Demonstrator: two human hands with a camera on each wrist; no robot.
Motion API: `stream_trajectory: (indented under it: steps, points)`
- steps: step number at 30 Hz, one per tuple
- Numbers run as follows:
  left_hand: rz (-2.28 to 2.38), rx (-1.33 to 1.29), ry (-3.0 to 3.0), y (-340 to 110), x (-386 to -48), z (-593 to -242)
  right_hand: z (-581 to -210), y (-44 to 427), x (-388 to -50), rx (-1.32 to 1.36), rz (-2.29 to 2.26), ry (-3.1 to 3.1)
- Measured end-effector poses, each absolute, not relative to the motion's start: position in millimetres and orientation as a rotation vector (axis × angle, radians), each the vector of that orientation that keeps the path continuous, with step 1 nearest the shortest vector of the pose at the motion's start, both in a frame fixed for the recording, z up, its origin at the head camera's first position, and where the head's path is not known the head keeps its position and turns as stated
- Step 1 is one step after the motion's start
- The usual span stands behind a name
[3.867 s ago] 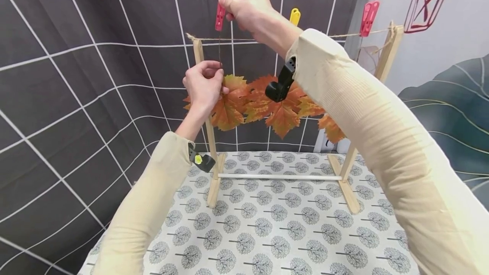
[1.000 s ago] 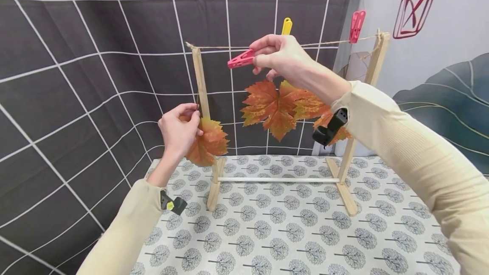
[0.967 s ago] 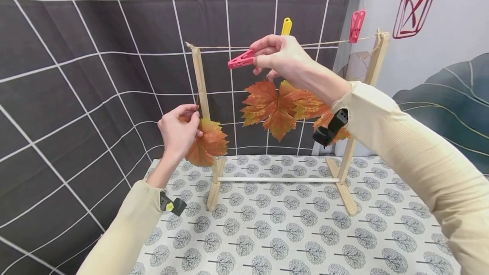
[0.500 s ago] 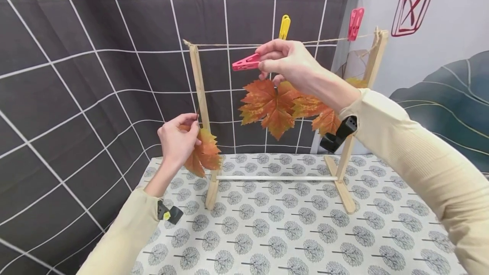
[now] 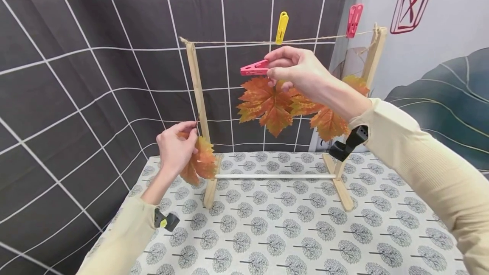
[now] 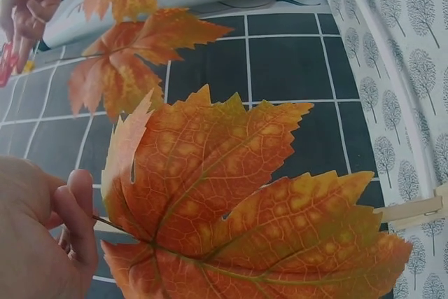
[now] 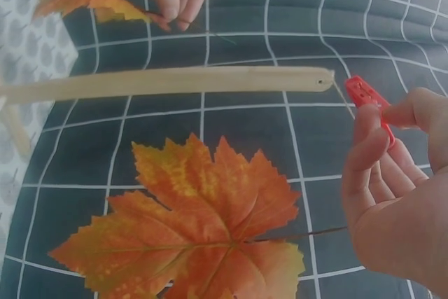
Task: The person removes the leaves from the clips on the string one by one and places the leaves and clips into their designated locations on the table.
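Loose leaf (image 5: 201, 162), orange w/ yellow-green edges: off the line, low at left, hanging by thin dark stem from L hand (image 5: 175, 147). Thumb & index closed tight on stem, nothing else in grip; stem tip pokes up past fingertips. Leaf sits just R of hand, overlapping lower part of left post (image 5: 197, 88) in head view; whether it touches, can't tell.

Red peg (image 5: 254, 68) in R hand (image 5: 299, 68): pinched btwn thumb & fingers at one end, other end pointing L. Remaining fingers loosely bent underneath. Peg is below the line, clear of held leaf.

Twine line (image 5: 237, 43) strung post to post, tied at right post (image 5: 371, 60). On it: yellow peg (image 5: 282, 28) approx. mid-line, above R hand; second red peg (image 5: 354, 21) nr right post. Hung leaf (image 5: 272, 105) below yellow peg, stem partly behind R hand; another leaf (image 5: 329, 122) further R, partly hidden by forearm.

Frame: wooden feet, white rod (image 5: 275, 176) btwn them, on tree-print cloth (image 5: 267, 224). Beige sleeves (image 5: 424, 164) both arms, small black cam at each wrist. Behind: dark curtain (image 5: 95, 20) w/ white grid; pale panel (image 5: 431, 63) at R, red marking + blue-green shape.
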State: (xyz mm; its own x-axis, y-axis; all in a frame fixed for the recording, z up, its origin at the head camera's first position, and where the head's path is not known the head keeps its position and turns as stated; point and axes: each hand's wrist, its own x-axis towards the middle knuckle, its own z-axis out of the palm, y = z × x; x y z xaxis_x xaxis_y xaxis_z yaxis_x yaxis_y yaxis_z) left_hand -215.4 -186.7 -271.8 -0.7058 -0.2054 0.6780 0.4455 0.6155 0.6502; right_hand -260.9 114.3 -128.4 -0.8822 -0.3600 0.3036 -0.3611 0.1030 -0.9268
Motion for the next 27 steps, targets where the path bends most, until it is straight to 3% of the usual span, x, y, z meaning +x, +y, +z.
stream_trajectory:
  steps: [27]
  points:
    - [-1.022, -0.168, -2.214, -190, -205, -294, -162, 152, -249, 0.712, 1.939, -2.393]
